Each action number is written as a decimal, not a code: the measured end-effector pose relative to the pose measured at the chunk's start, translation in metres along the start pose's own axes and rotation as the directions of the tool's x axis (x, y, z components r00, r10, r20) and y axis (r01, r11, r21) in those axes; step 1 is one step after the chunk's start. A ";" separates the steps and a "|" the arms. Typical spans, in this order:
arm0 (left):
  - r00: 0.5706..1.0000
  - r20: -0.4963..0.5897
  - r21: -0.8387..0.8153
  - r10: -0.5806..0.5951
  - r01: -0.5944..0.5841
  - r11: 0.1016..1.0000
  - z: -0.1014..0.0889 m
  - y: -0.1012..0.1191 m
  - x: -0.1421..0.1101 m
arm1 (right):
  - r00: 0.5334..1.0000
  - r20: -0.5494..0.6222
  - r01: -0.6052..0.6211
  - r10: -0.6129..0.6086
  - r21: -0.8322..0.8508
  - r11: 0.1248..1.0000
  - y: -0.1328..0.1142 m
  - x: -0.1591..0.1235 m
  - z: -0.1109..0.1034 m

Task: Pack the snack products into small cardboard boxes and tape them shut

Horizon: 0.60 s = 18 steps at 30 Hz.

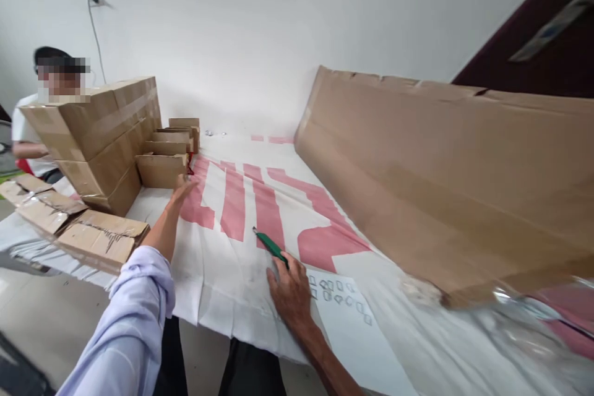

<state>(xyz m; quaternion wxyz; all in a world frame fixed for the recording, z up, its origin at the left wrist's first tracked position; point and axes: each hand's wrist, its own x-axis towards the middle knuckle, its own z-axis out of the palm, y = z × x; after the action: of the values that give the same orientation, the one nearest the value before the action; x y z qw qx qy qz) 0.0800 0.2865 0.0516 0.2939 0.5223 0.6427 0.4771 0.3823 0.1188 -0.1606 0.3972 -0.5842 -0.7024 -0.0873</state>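
My left hand (184,185) reaches out to the near corner of the closest small cardboard box (162,171), which stands with its flap up. The thumb points out to the right, apart from the fingers; whether the fingers touch the box I cannot tell. Low over the cloth, my right hand (292,291) has its fingers on the rear end of a green utility knife (271,247), whose tip points away to the left. Beside this hand lies a white paper sheet (357,328) with small drawn shapes.
Large taped cartons (99,136) are stacked at the left, with flatter, torn-topped boxes (99,235) in front. Behind them sits another person (32,130). A big cardboard sheet (440,179) stands along the right. White cloth with red print (232,198) covers the table.
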 end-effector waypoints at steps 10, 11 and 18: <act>0.888 0.460 0.508 0.000 -0.263 0.820 -0.193 0.023 -0.099 | 0.999 -0.034 0.011 -0.010 0.031 0.999 0.004 -0.001 0.006; 0.894 0.440 0.599 -0.080 -0.226 0.768 -0.214 0.017 -0.105 | 0.999 -0.040 0.007 -0.006 0.028 1.000 0.003 -0.001 0.007; 0.883 0.463 0.763 -0.075 -0.354 0.541 -0.239 -0.003 -0.135 | 0.998 -0.057 0.007 -0.006 0.027 1.000 0.003 0.000 0.011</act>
<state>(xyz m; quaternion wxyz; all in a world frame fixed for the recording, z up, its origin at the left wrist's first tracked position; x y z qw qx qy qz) -0.0928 0.0847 0.1216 0.1095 0.7429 0.6603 0.0069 0.3796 0.1259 -0.1686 0.4247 -0.5737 -0.6939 -0.0954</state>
